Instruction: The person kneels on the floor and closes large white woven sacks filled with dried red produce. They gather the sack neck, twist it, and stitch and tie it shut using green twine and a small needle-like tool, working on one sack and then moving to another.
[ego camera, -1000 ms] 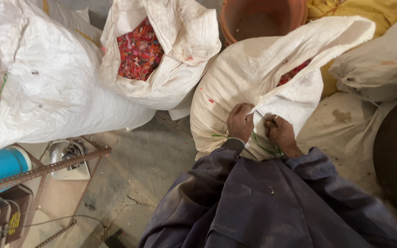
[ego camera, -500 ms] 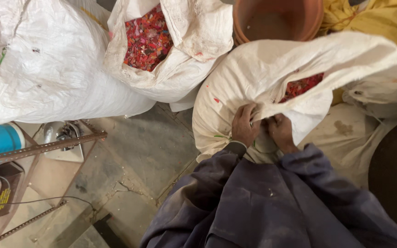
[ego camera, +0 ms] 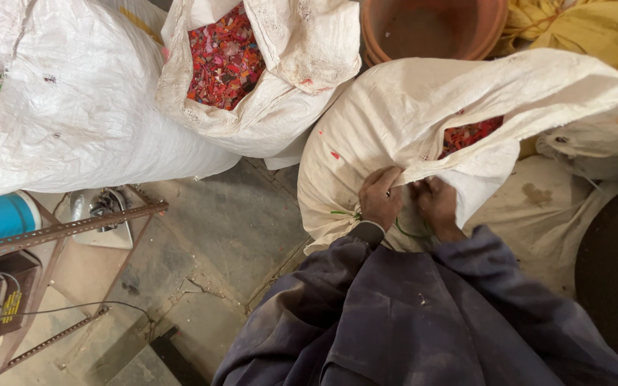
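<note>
Hands, your left hand (ego camera: 380,196) and right hand (ego camera: 434,204), clench the white sack's (ego camera: 395,107) gathered edge, fingers closed tight, holding its mouth together.

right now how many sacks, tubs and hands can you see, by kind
White sacks showing red chips: 2, one at the back, one gripped by the left hand and right hand
Closed white sack: 1
Brown tub: 1
Hands: 2
Total: 6
</note>
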A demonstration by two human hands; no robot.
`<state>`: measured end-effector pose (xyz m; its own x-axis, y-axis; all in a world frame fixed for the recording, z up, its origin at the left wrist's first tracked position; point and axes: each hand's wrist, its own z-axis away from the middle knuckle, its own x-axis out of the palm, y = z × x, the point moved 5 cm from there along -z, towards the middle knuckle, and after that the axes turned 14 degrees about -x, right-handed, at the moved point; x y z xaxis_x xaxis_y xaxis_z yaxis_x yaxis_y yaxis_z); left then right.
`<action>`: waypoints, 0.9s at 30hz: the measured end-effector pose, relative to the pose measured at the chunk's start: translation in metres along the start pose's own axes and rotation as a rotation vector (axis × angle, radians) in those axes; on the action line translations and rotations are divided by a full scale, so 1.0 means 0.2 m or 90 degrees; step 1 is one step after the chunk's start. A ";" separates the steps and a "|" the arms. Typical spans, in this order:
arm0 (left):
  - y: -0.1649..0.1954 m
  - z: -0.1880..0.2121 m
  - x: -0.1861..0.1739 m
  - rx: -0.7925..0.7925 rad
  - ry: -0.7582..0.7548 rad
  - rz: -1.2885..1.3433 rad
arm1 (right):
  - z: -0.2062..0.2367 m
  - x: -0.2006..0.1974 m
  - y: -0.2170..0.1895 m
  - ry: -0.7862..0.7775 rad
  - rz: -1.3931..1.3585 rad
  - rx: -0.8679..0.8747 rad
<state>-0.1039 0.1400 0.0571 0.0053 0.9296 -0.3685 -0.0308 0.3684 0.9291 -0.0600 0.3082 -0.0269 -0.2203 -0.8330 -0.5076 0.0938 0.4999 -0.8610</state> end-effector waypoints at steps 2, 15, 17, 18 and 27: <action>0.00 0.00 0.01 0.049 0.007 -0.025 | -0.05 0.03 0.02 0.032 -0.027 -0.056; 0.02 0.03 0.06 0.102 0.011 -0.116 | -0.36 -0.10 -0.64 -0.157 0.212 -0.330; 0.01 0.02 0.07 0.108 0.006 -0.150 | -0.48 0.05 -0.56 -0.330 0.474 -0.209; 0.00 0.02 0.08 0.115 0.007 -0.141 | -0.51 0.09 -0.55 -0.339 0.453 -0.217; -0.10 0.05 0.12 0.084 -0.009 -0.155 | -1.00 -0.12 -0.56 -0.196 0.161 -0.197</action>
<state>-0.0937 0.1548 0.0293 0.0112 0.8133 -0.5818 0.1030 0.5778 0.8096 -0.2593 0.3194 0.0878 0.0727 -0.6847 -0.7252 -0.1955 0.7032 -0.6835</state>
